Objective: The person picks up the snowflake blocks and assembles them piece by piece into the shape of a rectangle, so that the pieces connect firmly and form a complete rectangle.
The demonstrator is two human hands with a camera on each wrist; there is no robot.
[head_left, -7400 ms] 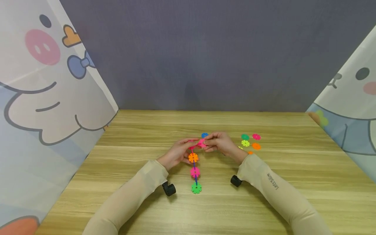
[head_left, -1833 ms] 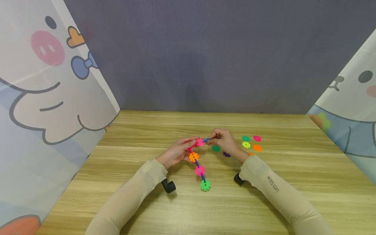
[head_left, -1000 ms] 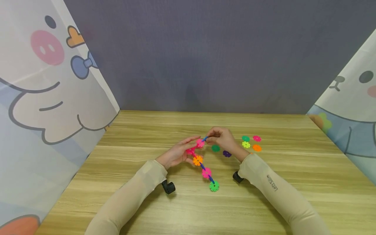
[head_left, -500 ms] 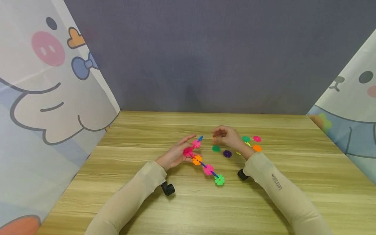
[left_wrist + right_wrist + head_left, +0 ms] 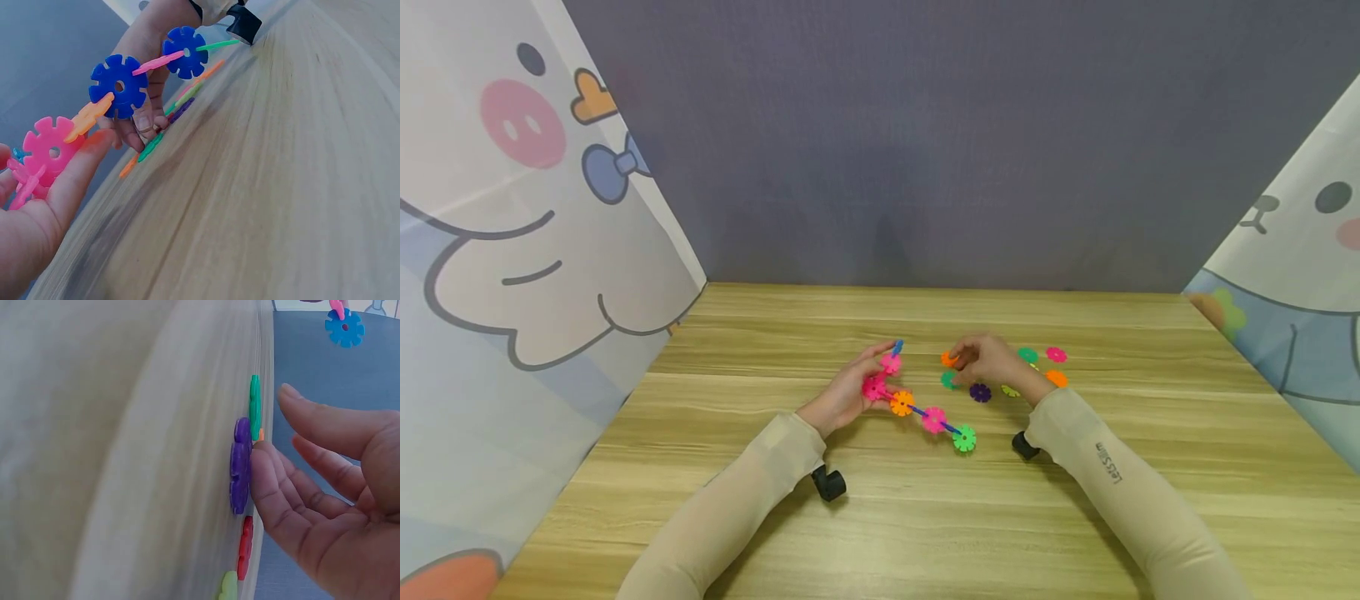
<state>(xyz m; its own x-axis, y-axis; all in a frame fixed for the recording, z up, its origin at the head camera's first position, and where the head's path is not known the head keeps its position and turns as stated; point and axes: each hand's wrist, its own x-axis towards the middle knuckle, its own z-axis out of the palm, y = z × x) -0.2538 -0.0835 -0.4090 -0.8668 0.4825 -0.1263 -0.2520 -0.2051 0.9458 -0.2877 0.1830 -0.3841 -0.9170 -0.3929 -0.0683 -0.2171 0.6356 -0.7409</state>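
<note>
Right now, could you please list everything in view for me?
Loose discs: eight in head view, two orange, two green, two yellow, one purple, one pink, on the table
Disc chain: one, pink, orange, blue and green, left of the loose discs
Red disc: one, red, below the purple disc in the right wrist view
Table: one, wood-brown, under the discs
Back panel: one, dark grey, behind the table
Cartoon panels: two, mostly white, both sides
Sleeves: two, beige, on both arms
Wrist cameras: two, black, by the sleeves
Left hand: one, bare, gripping the chain
Right hand: one, bare, at the loose discs
</note>
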